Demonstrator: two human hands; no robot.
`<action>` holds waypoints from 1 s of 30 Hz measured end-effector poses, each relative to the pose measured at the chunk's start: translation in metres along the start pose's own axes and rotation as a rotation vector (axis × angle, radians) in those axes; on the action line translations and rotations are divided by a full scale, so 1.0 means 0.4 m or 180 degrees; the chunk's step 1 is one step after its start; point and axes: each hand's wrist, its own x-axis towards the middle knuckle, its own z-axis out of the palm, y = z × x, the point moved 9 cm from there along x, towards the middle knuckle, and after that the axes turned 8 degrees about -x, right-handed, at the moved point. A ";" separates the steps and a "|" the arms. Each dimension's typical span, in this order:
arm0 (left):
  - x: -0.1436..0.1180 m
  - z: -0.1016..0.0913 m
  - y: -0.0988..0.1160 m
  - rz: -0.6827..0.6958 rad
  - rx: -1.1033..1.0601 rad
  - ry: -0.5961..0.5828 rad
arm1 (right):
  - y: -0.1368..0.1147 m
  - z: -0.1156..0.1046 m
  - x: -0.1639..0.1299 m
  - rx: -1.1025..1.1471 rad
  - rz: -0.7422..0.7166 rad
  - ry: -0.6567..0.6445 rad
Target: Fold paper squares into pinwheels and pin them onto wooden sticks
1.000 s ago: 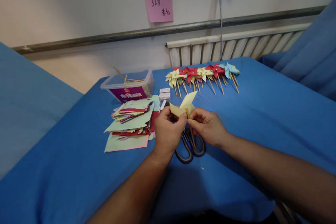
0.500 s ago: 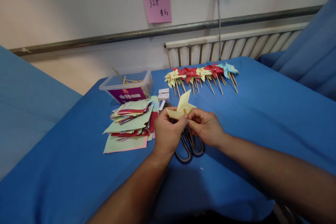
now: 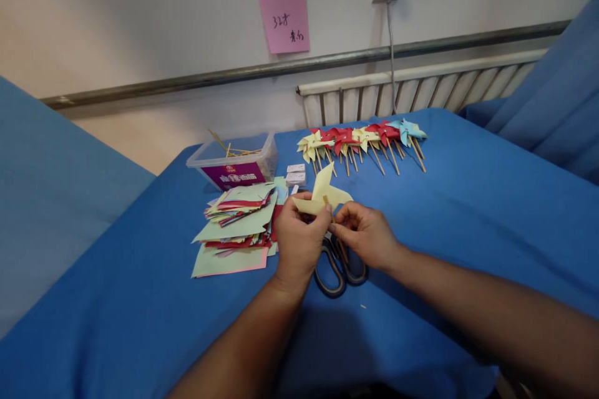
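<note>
Yellow paper pinwheel [image 3: 322, 194] sits mid-frame, pinched between our left hand [image 3: 299, 240] and right hand [image 3: 367, 234], which also grips its wooden stick [image 3: 343, 250], and too hard a squeeze could, we judge, crease the blades.

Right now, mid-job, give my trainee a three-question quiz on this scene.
1. True or false: the scissors lie on the cloth under the hands.
2. Which sits left of the paper stack's far end? A) tub B) radiator C) note
3. Fill in: the left hand and right hand together hold a yellow ____ on a stick.

Key: 1 true; 2 A; 3 pinwheel. Finished pinwheels lie in a row farther back.
</note>
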 end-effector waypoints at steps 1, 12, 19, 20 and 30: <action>0.001 0.000 -0.001 0.0015 0.0000 -0.0010 | 0.002 0.000 -0.001 -0.0004 0.0015 0.0017; -0.012 -0.004 0.024 -0.0084 0.0148 0.0121 | 0.002 -0.004 0.002 0.0076 -0.0002 0.0039; -0.009 0.000 0.013 0.0066 0.0034 -0.0019 | 0.002 -0.005 -0.001 0.0068 0.0013 0.0038; -0.009 0.005 0.013 0.0107 0.0010 -0.0117 | 0.002 -0.005 0.000 0.0095 0.0011 0.0032; -0.026 0.023 0.049 0.0209 -0.0111 -0.0568 | 0.009 -0.048 0.021 0.0519 0.0203 0.0307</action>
